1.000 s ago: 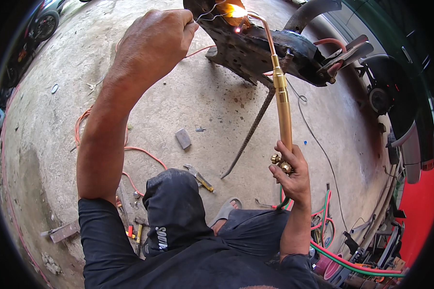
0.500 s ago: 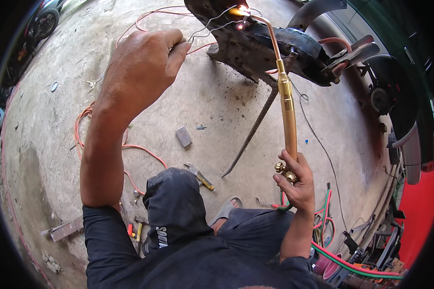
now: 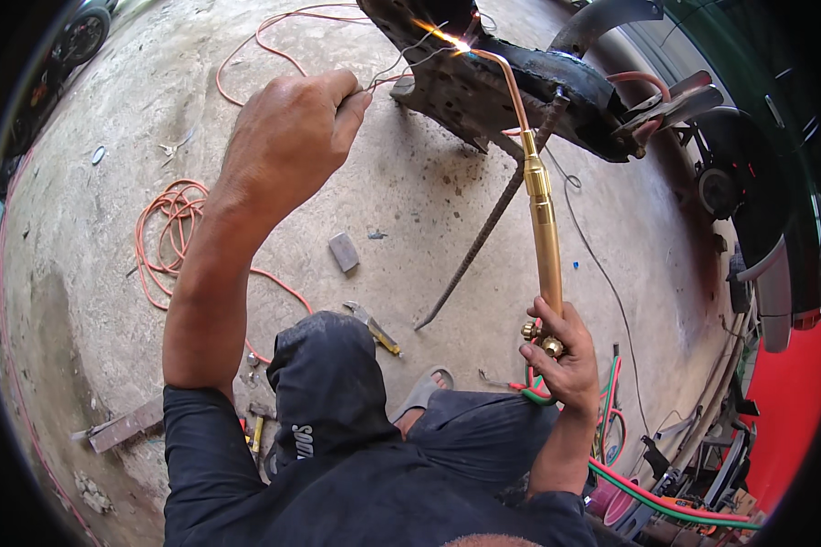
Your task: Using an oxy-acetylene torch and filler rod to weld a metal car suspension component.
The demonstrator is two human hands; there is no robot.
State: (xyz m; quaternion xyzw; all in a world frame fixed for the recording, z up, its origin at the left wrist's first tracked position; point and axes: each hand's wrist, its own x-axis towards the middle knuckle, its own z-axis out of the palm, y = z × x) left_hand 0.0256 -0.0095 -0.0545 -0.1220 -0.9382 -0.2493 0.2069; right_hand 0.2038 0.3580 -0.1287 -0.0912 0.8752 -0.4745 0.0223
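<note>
Head view, only one here. Left hand [image 3: 294, 137]: thumb and forefinger pinched on a thin wire [image 3: 400, 59], two strands running up toward the flame [image 3: 462, 46]. Right hand [image 3: 567, 360]: fingers curled round the lower end of the brass torch [image 3: 545, 246], brass knobs [image 3: 551, 346] by my thumb. The copper neck [image 3: 514, 91] bends so the tip sits at the dark metal part [image 3: 452, 96], top middle of view. Can't tell if the wire touches that metal (glare hides it).

Doing it well, my judgement: warm the metal first, since wire this thin likely melts sooner; small even sweeps from the right wrist; feed wire at a low angle; pinch well back, as the yellow streak points up-left, toward my wire side. Red and green hoses [image 3: 657, 506] run beside my right forearm [image 3: 564, 447]; best left slack. Sandalled foot [image 3: 420, 397] sits below; mind sparks.
</note>
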